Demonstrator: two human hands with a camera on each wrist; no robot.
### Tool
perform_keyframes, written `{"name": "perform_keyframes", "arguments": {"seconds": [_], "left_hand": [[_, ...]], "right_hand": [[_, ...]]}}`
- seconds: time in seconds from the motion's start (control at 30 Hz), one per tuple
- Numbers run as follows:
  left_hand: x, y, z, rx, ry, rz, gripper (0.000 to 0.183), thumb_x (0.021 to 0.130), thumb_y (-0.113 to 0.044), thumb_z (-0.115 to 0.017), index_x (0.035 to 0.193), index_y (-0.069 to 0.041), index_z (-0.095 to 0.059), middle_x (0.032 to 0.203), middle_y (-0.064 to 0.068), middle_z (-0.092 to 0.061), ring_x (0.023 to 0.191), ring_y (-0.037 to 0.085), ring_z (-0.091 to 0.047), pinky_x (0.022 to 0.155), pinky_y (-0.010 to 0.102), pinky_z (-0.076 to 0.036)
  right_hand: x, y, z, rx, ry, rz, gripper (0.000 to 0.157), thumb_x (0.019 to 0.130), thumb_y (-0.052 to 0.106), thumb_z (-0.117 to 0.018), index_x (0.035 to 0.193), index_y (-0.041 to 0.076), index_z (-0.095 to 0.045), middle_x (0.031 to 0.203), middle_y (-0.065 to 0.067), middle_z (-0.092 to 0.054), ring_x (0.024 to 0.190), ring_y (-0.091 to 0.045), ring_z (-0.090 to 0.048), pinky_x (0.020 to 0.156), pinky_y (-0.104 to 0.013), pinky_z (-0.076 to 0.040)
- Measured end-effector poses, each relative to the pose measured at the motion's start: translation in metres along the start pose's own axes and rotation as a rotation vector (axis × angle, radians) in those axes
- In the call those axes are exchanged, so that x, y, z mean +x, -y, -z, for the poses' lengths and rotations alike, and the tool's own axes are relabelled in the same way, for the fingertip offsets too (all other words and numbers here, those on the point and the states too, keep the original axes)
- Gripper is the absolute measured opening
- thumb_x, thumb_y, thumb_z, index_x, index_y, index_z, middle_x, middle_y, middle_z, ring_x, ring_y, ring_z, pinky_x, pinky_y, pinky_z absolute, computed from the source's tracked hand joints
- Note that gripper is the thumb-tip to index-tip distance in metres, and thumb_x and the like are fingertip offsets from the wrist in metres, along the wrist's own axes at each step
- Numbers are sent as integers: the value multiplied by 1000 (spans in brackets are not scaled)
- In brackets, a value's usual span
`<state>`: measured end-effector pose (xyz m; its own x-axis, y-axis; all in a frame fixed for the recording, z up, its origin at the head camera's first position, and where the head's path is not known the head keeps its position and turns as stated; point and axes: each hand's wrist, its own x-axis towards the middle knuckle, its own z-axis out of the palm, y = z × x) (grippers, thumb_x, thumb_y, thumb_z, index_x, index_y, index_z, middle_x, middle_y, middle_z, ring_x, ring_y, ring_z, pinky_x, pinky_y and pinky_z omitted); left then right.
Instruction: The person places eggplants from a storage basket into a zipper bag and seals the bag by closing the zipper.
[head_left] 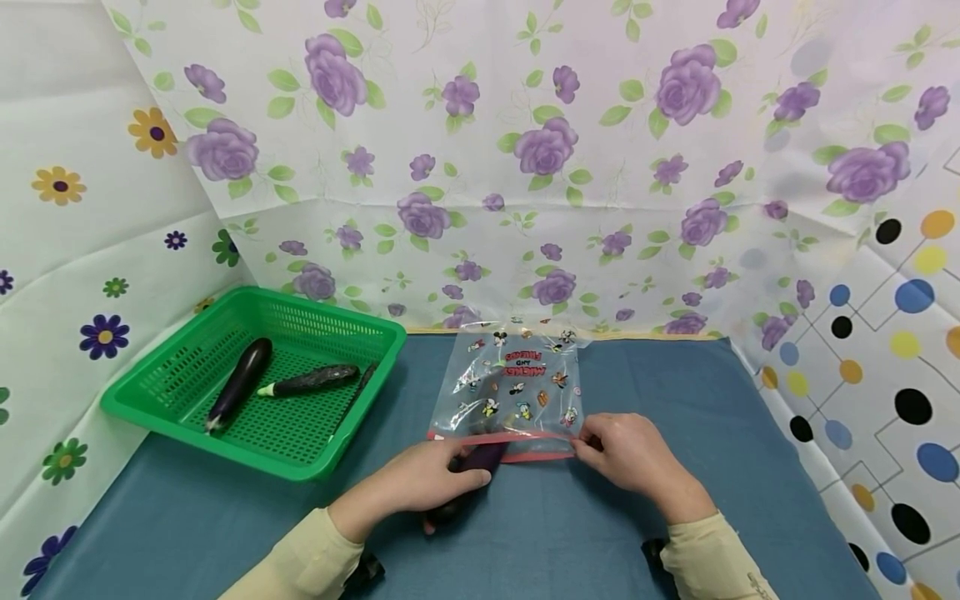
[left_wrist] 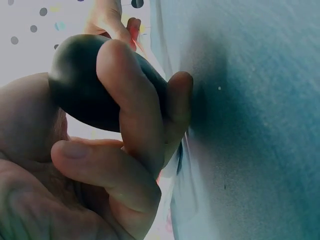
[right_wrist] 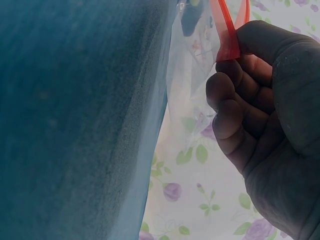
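My left hand (head_left: pixel 427 477) grips a dark purple eggplant (head_left: pixel 483 458), its fingers curled round the rounded near end, seen close up in the left wrist view. The eggplant's far part lies inside the mouth of a clear zip bag (head_left: pixel 457 408) printed with cartoon figures, blurred by the plastic. My right hand (head_left: pixel 630 454) pinches the right corner of the bag's red-edged opening between thumb and index finger. In the right wrist view, the red strip (right_wrist: pixel 228 47) shows at those fingertips, its two edges parted above them. The bag lies flat on the blue cloth.
A green plastic basket (head_left: pixel 300 468) stands at the left. Inside it lie an eggplant (head_left: pixel 243 375), a dark wrinkled long vegetable (head_left: pixel 315 379) with a pale green tip, and another dark long one (head_left: pixel 354 402) by the right wall. Patterned sheets (head_left: pixel 480 242) enclose the blue-covered table (head_left: pixel 720 400).
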<state>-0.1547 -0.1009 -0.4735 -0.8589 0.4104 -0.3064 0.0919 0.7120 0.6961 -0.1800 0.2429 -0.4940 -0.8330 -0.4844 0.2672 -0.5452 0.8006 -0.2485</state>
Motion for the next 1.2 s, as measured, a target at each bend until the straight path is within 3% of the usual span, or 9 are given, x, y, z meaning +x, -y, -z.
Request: {"name": "perform_keyframes", "arguments": {"seconds": [0.2, 0.4, 0.63, 0.97, 1.2], "left_hand": [[0, -1, -1, -33, -12, 29, 62, 103, -54, -75, 138, -3, -69, 96, 5, -74, 46, 24, -69, 58, 39, -59], [0, 2, -2, -66, 0, 21, 41, 104, -55, -74, 110, -14, -72, 69, 6, -66, 44, 24, -69, 52, 42, -60], [1, 4, -4, -88, 18, 32, 39, 105, -56, -73, 97, -17, -70, 62, 5, -65, 44, 25, -67, 51, 45, -60], [3, 5, -5, -76, 14, 31, 38, 104, -56, -75, 103, -18, -70, 67, 6, -66, 45, 25, -66, 49, 44, -59], [2, 3, -4, -58, 8, 29, 44, 101, -52, -78, 116, -12, -69, 82, 6, -67, 48, 25, -66, 49, 42, -58]], "right_hand": [[0, 0, 0, -4, -4, 3, 24, 97, 20, -88, 80, 25, -71, 70, 18, -55, 57, 4, -43, 56, -27, -41], [0, -1, 0, -3, -5, 4, 25, 97, 20, -88, 80, 25, -70, 69, 18, -54, 57, 4, -43, 55, -27, -41], [-1, -1, -1, 2, -1, -1, 26, 97, 20, -87, 80, 26, -70, 69, 18, -54, 57, 4, -43, 55, -27, -41], [0, -1, -1, -2, -4, 4, 26, 97, 20, -88, 79, 25, -69, 69, 18, -54, 57, 4, -42, 55, -26, -41], [0, 0, 0, 1, -6, 0, 27, 97, 20, -88, 79, 25, -69, 68, 18, -53, 56, 4, -42, 54, -26, -40]]}}
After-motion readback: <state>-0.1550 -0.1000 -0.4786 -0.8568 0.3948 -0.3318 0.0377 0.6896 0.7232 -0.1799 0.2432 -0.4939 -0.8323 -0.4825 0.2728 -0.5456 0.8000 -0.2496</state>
